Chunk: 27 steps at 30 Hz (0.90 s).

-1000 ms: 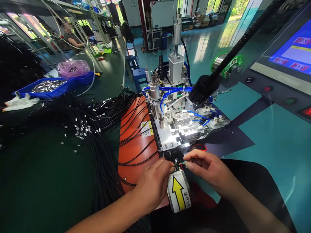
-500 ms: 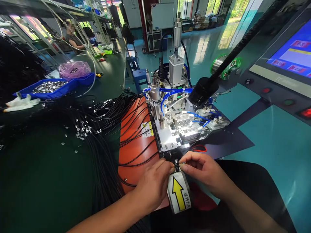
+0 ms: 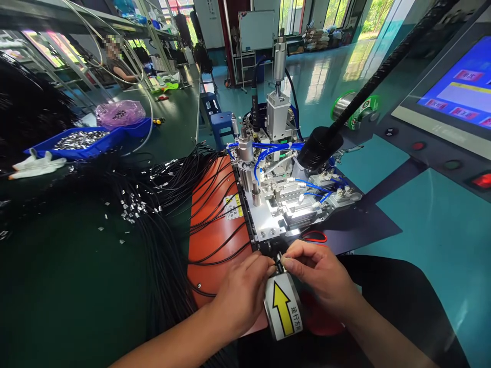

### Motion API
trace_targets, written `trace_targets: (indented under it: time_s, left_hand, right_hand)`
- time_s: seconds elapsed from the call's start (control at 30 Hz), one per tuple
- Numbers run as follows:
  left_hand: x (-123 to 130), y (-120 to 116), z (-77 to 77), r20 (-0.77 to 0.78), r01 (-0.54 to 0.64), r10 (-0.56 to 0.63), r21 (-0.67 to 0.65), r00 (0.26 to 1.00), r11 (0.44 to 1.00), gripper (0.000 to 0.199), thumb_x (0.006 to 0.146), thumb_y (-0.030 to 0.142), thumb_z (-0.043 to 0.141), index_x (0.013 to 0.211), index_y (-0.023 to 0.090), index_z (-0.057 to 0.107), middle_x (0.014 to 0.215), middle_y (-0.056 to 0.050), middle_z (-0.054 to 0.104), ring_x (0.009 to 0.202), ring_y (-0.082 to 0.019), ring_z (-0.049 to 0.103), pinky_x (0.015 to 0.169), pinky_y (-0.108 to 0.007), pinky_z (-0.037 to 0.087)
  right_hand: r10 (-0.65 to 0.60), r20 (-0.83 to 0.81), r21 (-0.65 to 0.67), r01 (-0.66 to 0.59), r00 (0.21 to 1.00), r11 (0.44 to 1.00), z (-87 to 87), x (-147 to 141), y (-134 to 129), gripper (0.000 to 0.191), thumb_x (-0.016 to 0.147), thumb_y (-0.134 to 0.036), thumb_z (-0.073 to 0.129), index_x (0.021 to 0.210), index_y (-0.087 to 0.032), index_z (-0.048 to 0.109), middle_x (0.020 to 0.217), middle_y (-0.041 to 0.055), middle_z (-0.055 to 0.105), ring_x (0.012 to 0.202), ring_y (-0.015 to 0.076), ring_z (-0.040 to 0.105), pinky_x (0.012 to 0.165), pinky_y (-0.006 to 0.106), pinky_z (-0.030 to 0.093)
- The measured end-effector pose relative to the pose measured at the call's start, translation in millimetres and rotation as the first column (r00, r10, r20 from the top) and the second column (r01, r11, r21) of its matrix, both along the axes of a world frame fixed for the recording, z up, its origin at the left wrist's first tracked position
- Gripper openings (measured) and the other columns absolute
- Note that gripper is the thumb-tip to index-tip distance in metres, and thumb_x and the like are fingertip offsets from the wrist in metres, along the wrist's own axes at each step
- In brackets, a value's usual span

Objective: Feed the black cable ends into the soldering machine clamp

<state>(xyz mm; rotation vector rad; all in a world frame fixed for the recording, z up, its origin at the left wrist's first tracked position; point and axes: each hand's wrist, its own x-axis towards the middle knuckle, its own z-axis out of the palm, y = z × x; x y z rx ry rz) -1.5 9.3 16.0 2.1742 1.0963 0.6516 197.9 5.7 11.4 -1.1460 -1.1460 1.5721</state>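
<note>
My left hand (image 3: 245, 289) is closed in a pinch at the dark metal carrier (image 3: 279, 259) on the near end of the machine. A bit of black cable shows at its fingertips; the rest is hidden by the hand. From the other side, my right hand (image 3: 320, 271) pinches with thumb and forefinger right by the same carrier. Whatever lies between these fingers is too small to make out. Just below both hands is the machine's rounded metal end cover (image 3: 271, 317), marked with a yellow arrow.
Black cables (image 3: 220, 250) lie across the orange plate (image 3: 210, 278) on my left. Beyond are the metal pneumatic machine (image 3: 295, 199), a black lamp head (image 3: 320, 148), a control panel (image 3: 452, 143) and a solder spool (image 3: 345, 108). A blue tray (image 3: 38, 149) holds small metal parts.
My right hand has moved slightly left, bringing its fingertips closer to the left ones at the carrier. The left hand stays almost in place. The view has shifted a little.
</note>
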Motion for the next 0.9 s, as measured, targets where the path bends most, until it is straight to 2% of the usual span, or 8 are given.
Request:
trace_targets:
  time_s: [0.17, 0.27, 0.37, 0.43, 0.57, 0.7, 0.9]
  left_hand:
    - [-1.1, -0.3, -1.4, -0.083, 0.042, -0.041, 0.007, 0.996, 0.999, 0.022, 0.101, 0.018, 0.04, 0.083, 0.018, 0.053, 0.078, -0.003, 0.054, 0.068, -0.015, 0.052, 0.06, -0.026, 0.039]
    - [-2.7, -2.4, -4.1, -0.044, 0.018, -0.017, 0.023, 0.999, 1.0, 0.014, 0.102, 0.02, 0.044, 0.101, 0.019, 0.058, 0.085, -0.003, 0.057, 0.076, -0.016, 0.056, 0.068, -0.026, 0.044]
    - [-4.3, -3.9, -5.7, 0.021, -0.02, 0.018, 0.056, 1.0, 0.998, 0.015, 0.101, 0.021, 0.049, 0.114, 0.021, 0.057, 0.092, -0.003, 0.058, 0.083, -0.016, 0.058, 0.075, -0.027, 0.046]
    - [-5.1, -3.7, -5.1, 0.036, -0.024, 0.021, 0.064, 0.999, 0.998, 0.013, 0.101, 0.019, 0.05, 0.108, 0.02, 0.06, 0.089, -0.002, 0.057, 0.08, -0.015, 0.057, 0.072, -0.026, 0.046]
    - [-5.1, -1.7, -1.4, 0.036, -0.033, 0.031, 0.079, 0.999, 0.996, 0.014, 0.101, 0.018, 0.048, 0.099, 0.018, 0.062, 0.083, -0.002, 0.055, 0.074, -0.014, 0.055, 0.066, -0.025, 0.045]
    - [-4.1, -0.8, 0.3, 0.024, -0.037, 0.035, 0.065, 0.999, 0.997, 0.015, 0.101, 0.018, 0.047, 0.098, 0.018, 0.062, 0.083, -0.002, 0.056, 0.074, -0.014, 0.055, 0.066, -0.025, 0.045]
    - [-5.1, -1.0, 0.1, 0.013, -0.039, 0.038, 0.066, 0.999, 0.997, 0.017, 0.101, 0.019, 0.046, 0.097, 0.018, 0.062, 0.082, -0.003, 0.056, 0.074, -0.015, 0.055, 0.066, -0.026, 0.045]
  right_hand:
    - [-0.104, 0.011, 0.035, 0.104, 0.995, 0.994, -1.8, -13.5, -3.7, 0.021, 0.086, -0.035, 0.073, 0.077, -0.017, 0.069, 0.074, -0.0015, 0.06, 0.07, 0.0126, 0.054, 0.066, 0.026, 0.043]
    - [-0.16, 0.045, 0.026, 0.159, 0.986, 0.987, -2.9, -15.9, -5.8, 0.024, 0.086, -0.037, 0.072, 0.075, -0.017, 0.067, 0.072, -0.0018, 0.058, 0.069, 0.0124, 0.052, 0.065, 0.026, 0.042]
    - [-0.195, 0.059, -0.005, 0.196, 0.979, 0.981, -3.8, -13.0, -8.0, 0.027, 0.084, -0.04, 0.074, 0.073, -0.016, 0.065, 0.07, -0.0023, 0.056, 0.067, 0.0116, 0.05, 0.063, 0.025, 0.041]
    - [-0.149, 0.073, -0.068, 0.154, 0.986, 0.986, -5.8, -7.7, -9.1, 0.028, 0.086, -0.042, 0.072, 0.076, -0.017, 0.065, 0.063, -0.0038, 0.052, 0.06, 0.0103, 0.047, 0.057, 0.024, 0.037]
    - [-0.034, 0.089, -0.171, 0.049, 0.995, 0.984, -12.3, 10.2, -7.1, 0.029, 0.09, -0.048, 0.066, 0.096, -0.019, 0.067, 0.062, -0.0045, 0.051, 0.055, 0.0096, 0.044, 0.051, 0.023, 0.033]
    - [0.017, 0.134, -0.147, 0.003, 0.991, 0.989, -11.3, 23.3, 0.0, 0.033, 0.094, -0.052, 0.058, 0.092, -0.019, 0.065, 0.065, -0.0032, 0.052, 0.057, 0.0099, 0.045, 0.05, 0.023, 0.032]
    - [0.112, 0.236, -0.047, -0.104, 0.965, 0.993, -1.5, 18.1, 7.4, 0.031, 0.096, -0.049, 0.056, 0.088, -0.019, 0.063, 0.063, -0.0044, 0.049, 0.055, 0.0102, 0.045, 0.052, 0.023, 0.036]
